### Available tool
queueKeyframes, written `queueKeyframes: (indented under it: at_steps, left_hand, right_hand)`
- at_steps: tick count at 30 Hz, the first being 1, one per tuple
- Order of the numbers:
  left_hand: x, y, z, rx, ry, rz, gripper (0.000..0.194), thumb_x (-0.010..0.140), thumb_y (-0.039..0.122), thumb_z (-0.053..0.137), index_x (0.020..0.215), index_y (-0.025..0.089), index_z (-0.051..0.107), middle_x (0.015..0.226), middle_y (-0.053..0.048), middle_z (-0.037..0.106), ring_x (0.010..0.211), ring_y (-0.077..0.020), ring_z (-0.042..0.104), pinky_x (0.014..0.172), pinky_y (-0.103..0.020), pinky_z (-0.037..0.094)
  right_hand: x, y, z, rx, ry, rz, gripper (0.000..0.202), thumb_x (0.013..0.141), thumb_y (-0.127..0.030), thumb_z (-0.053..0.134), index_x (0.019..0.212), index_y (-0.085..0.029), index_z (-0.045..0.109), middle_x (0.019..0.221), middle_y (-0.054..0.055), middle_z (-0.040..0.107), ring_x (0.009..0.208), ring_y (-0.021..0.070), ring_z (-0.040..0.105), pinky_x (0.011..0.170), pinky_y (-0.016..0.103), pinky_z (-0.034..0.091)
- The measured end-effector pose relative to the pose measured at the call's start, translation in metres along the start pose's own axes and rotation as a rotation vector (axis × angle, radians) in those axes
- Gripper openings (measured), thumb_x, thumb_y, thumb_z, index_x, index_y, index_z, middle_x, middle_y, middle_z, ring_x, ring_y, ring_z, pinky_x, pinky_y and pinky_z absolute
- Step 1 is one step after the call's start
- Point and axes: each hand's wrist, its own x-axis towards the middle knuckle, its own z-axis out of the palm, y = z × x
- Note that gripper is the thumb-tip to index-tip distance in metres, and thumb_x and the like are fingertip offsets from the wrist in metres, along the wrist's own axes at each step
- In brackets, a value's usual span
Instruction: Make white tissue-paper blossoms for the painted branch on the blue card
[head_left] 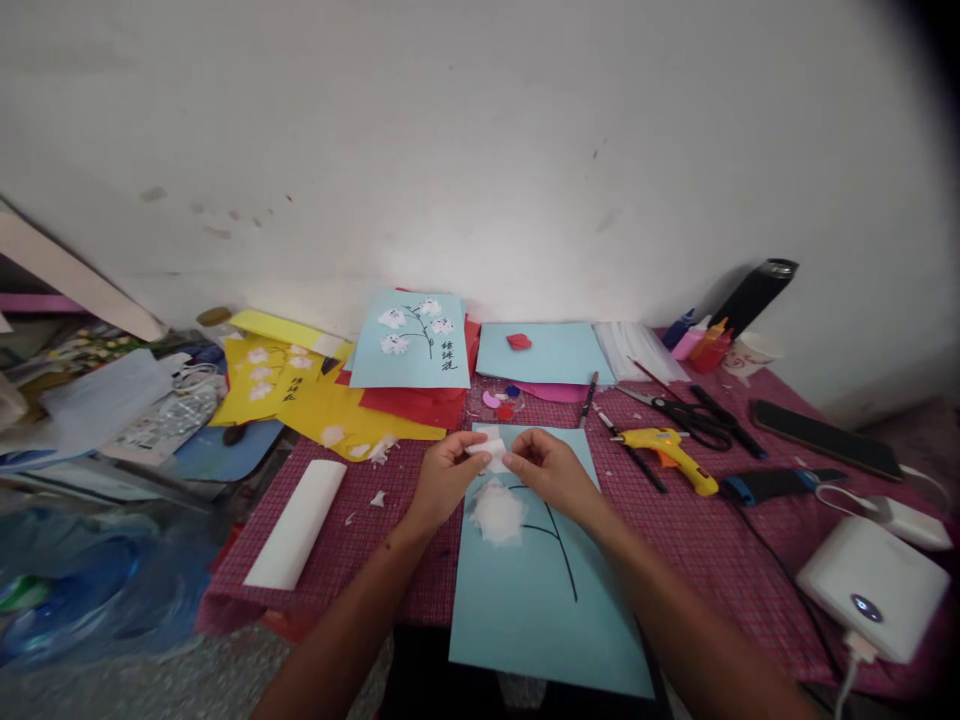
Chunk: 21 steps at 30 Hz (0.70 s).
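Observation:
Between my left hand (448,480) and my right hand (551,474) is a small folded white paper piece (491,449), pinched by the fingertips of both. The hands are above the top part of a light blue sheet (525,610). On that sheet, just below the fingers, lies a fluffy white paper flower (499,513), beside black drawn stem lines (564,565). The right wrist covers part of the sheet's right side.
A folded white paper strip (296,525) lies left. Finished flower pictures (411,340) stand at the back. Right are a yellow glue gun (671,455), black scissors (694,420), a utility knife (776,484), a white power bank (874,588) with cables and a tall black flask (754,297).

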Motion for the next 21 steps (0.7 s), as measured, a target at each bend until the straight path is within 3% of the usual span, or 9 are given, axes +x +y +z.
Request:
queueKeyframes:
  at_steps: [10, 21]
  left_hand:
    - [-0.007, 0.012, 0.002, 0.114, -0.014, 0.068, 0.028, 0.070, 0.030, 0.073, 0.093, 0.015, 0.071, 0.073, -0.002, 0.063, 0.060, -0.0103, 0.051, 0.056, -0.020, 0.039]
    - [-0.005, 0.018, 0.004, 0.056, 0.042, 0.011, 0.032, 0.080, 0.042, 0.062, 0.092, 0.013, 0.072, 0.072, -0.003, 0.065, 0.061, -0.0118, 0.055, 0.058, -0.022, 0.042]
  right_hand:
    - [0.000, 0.005, 0.004, 0.002, 0.001, -0.072, 0.020, 0.081, -0.036, 0.063, 0.074, -0.019, 0.055, 0.066, -0.003, 0.049, 0.058, 0.0116, 0.042, 0.052, 0.023, 0.033]
    - [0.001, 0.007, 0.003, 0.001, 0.019, -0.083, 0.017, 0.079, -0.032, 0.063, 0.071, -0.018, 0.057, 0.066, -0.002, 0.051, 0.059, 0.0121, 0.043, 0.053, 0.024, 0.034]
